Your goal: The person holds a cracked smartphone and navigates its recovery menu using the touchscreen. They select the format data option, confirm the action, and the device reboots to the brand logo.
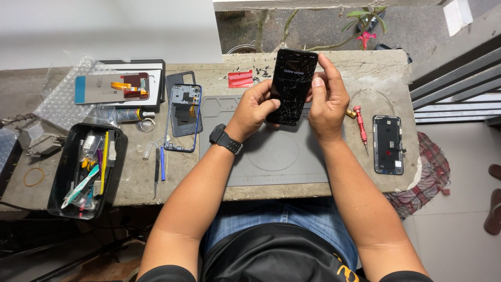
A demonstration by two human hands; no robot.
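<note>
Cracked phone (291, 86) up in both hands, over the grey mat (271, 156).

Left hand (255, 107) grips its lower edge, right hand (326, 99) clamps the side, thumb on glass. One red screwdriver (360, 125), one opened phone (388, 144) right; one tool tray (86, 169), one bare frame (182, 117) left.

I see glossy black glass on the phone (291, 86), its face cracked all over, a smooth matt grey rubbery mat (271, 156) under it, and a rough, stained concrete desk (376, 78); the screwdriver (360, 125) looks like shiny red metal, the tool tray (119, 156) black plastic
</note>
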